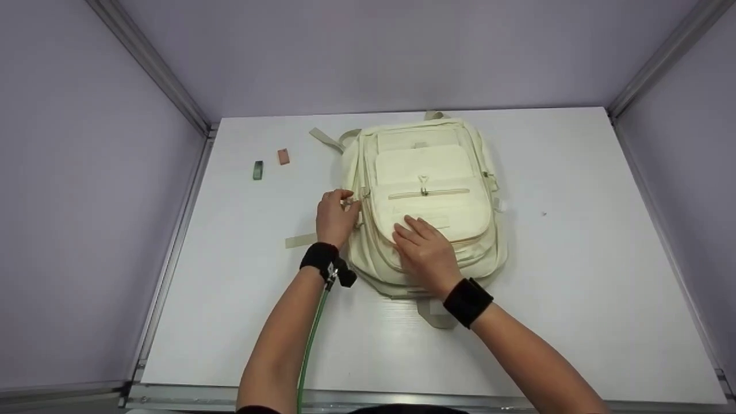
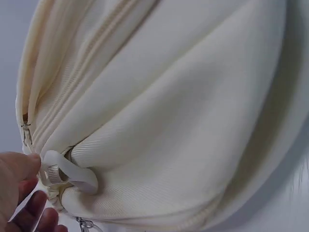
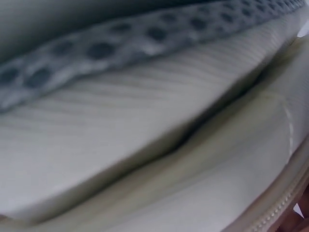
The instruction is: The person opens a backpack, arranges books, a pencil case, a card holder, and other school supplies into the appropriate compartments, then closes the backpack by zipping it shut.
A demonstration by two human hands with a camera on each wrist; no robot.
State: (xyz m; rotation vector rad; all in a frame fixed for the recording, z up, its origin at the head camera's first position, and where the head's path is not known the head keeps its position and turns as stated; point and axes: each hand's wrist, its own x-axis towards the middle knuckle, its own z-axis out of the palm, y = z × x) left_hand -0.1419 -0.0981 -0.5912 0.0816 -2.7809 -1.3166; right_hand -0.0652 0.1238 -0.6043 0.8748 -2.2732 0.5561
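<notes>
A cream backpack point(image 1: 425, 164) lies front side up on the white table. My left hand point(image 1: 335, 218) is at its left side, thumb and curled fingers at a side strap beside a pale plastic buckle point(image 2: 72, 171). A metal zipper pull point(image 2: 26, 130) hangs just above that thumb in the left wrist view. My right hand point(image 1: 428, 256) rests on the lower front pocket with its fingers extended. Close up in the right wrist view are folds of cream fabric, a dark-dotted mesh band point(image 3: 157, 34) and a zipper point(image 3: 277, 208), with fingers partly visible at the corner.
Left of the backpack lie a small green block point(image 1: 258, 170) and a small reddish block point(image 1: 283, 156). Loose straps point(image 1: 301, 240) stick out from the bag onto the table point(image 1: 575, 287). Grey panels point(image 1: 368, 57) enclose the table at the back and sides. A green cable point(image 1: 313, 339) runs along my left forearm.
</notes>
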